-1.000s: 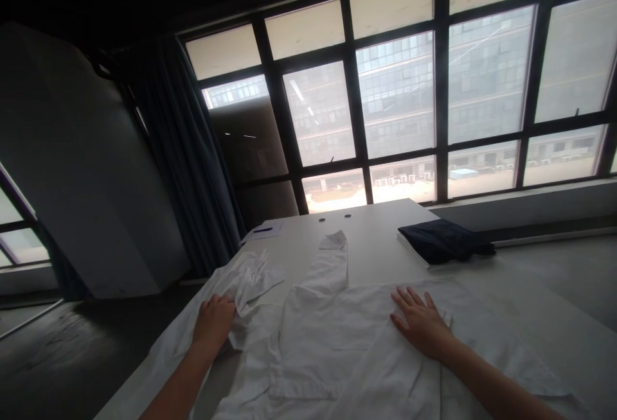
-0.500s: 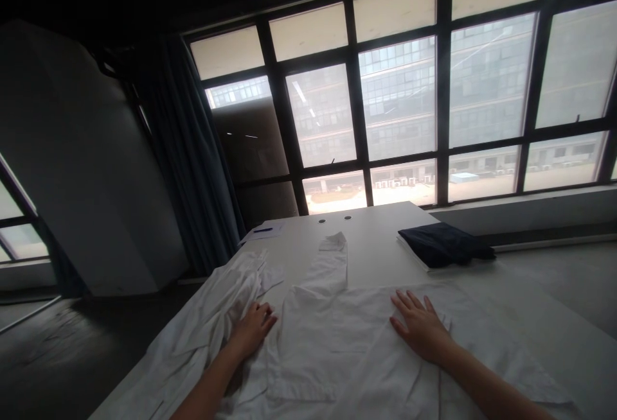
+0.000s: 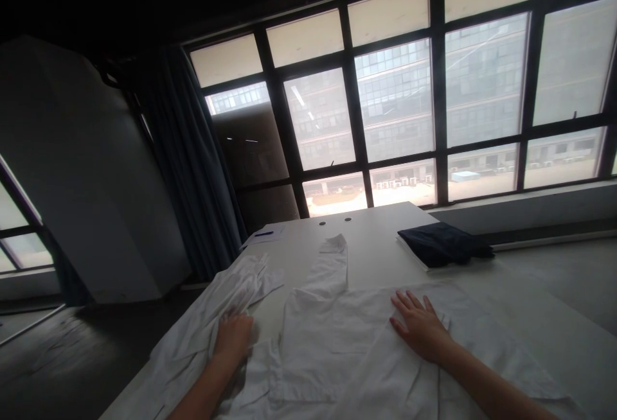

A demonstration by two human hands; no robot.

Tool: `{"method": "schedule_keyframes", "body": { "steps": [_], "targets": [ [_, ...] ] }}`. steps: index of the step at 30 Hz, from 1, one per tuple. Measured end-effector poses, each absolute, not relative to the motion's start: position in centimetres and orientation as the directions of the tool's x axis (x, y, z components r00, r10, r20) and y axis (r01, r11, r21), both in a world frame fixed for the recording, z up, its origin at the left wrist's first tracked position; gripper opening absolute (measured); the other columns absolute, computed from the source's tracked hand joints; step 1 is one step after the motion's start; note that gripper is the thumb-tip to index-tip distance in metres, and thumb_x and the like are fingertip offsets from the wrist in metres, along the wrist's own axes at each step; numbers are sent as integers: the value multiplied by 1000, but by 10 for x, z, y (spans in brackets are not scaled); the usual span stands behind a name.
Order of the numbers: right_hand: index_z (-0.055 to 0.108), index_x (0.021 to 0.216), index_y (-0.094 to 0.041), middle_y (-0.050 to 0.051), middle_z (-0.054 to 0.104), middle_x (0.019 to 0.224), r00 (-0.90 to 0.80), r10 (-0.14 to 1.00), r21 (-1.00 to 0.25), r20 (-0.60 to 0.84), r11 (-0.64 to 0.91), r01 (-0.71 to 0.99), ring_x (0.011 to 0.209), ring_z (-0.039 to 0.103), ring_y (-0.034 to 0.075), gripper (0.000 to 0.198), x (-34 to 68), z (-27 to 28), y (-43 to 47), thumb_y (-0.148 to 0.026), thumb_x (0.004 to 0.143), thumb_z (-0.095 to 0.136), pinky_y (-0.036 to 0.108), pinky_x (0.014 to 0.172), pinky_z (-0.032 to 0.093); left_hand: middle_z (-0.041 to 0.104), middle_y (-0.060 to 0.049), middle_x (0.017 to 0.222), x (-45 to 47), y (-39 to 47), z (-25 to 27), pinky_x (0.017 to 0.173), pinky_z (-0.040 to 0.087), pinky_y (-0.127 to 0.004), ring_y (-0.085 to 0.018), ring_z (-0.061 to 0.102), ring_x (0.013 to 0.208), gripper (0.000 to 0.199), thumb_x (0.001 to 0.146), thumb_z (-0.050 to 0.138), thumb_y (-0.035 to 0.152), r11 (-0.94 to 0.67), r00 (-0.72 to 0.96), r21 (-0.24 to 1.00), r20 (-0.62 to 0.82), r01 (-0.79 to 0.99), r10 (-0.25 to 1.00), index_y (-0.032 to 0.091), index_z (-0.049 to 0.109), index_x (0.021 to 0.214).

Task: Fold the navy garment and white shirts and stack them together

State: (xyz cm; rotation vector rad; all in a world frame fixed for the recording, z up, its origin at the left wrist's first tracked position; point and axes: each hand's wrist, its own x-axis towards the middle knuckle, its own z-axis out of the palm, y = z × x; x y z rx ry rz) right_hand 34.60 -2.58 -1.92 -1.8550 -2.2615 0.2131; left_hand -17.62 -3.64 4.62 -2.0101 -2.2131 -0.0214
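While my right hand (image 3: 421,327) lies flat, spread on white garment (image 3: 308,349) across near counter (image 3: 376,246), I'd press evenly so it won't drag; left hand (image 3: 234,336) curled at bunched cloth (image 3: 241,285) to left, can't tell if gripping.

White table (image 3: 380,240), cloth spread across its near part.
From my remote seat I see white cloth (image 3: 308,343), a paper sheet (image 3: 276,236) far left, and dark cloth (image 3: 441,243) on something flat, right.
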Motion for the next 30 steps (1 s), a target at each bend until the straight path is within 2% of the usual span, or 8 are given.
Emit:
{"method": "schedule_keyframes", "body": {
  "steps": [4, 7, 11, 14, 16, 21, 26, 30],
  "targets": [
    [43, 154, -23, 8, 32, 165, -191, 979, -239, 72, 203, 950, 154, 20, 32, 69, 346, -19, -26, -60, 97, 32, 60, 122, 5, 72, -10, 99, -152, -29, 44, 90, 46, -36, -25, 68, 98, 24, 90, 43, 14, 61, -62, 11, 78, 998, 995, 20, 67, 91],
    [42, 154, -23, 8, 32, 165, -193, 979, -236, 72, 205, 950, 154, 21, 33, 69, 346, -19, -26, -60, 97, 32, 61, 121, 5, 74, -6, 100, -126, -23, 39, 83, 46, -26, -19, 68, 96, 29, 96, 38, 21, 22, -27, 105, 44, 994, 999, 22, 67, 92],
    [43, 154, -23, 8, 33, 164, -193, 979, -235, 72, 204, 950, 153, 21, 33, 69, 346, -18, -26, -59, 97, 33, 61, 121, 6, 73, -7, 105, -99, -31, 29, 79, 45, -27, -21, 69, 97, 32, 102, 36, 39, 9, -14, 132, 37, 991, 999, 23, 64, 100],
    [43, 154, -25, 7, 33, 164, -188, 980, -238, 67, 199, 951, 153, 22, 33, 68, 346, -18, -26, -59, 96, 33, 60, 121, 5, 71, -10, 113, -90, -45, 23, 79, 45, -30, -24, 69, 100, 34, 104, 31, 42, 35, -39, 95, 47, 995, 998, 23, 58, 113],
    [43, 154, -25, 7, 32, 165, -186, 980, -240, 66, 197, 951, 153, 21, 33, 67, 346, -18, -27, -58, 96, 33, 60, 121, 5, 72, -11, 110, -91, -54, 22, 76, 45, -32, -27, 70, 97, 37, 105, 28, 45, 61, -64, 69, 44, 996, 997, 23, 56, 116],
    [41, 155, -23, 7, 31, 165, -192, 979, -240, 72, 204, 949, 154, 21, 33, 69, 347, -17, -28, -59, 97, 32, 60, 122, 5, 75, -9, 94, -106, -61, 26, 71, 42, -31, -28, 72, 91, 47, 101, 33, 62, 107, -109, 105, 19, 989, 994, 23, 60, 102],
    [42, 154, -23, 7, 31, 165, -188, 980, -234, 68, 199, 952, 154, 21, 32, 69, 346, -16, -27, -59, 96, 32, 59, 122, 5, 74, -8, 93, -111, -60, 25, 71, 41, -30, -26, 70, 91, 29, 98, 47, 47, 156, -160, 147, 18, 977, 987, 22, 60, 88],
    [42, 154, -23, 6, 31, 165, -190, 980, -236, 65, 200, 951, 153, 21, 32, 69, 346, -16, -28, -59, 97, 32, 61, 122, 6, 71, -11, 102, -104, -57, 24, 82, 42, -34, -27, 66, 98, 13, 93, 51, 27, 167, -179, 174, 57, 971, 982, 20, 61, 93]
  ]
}}
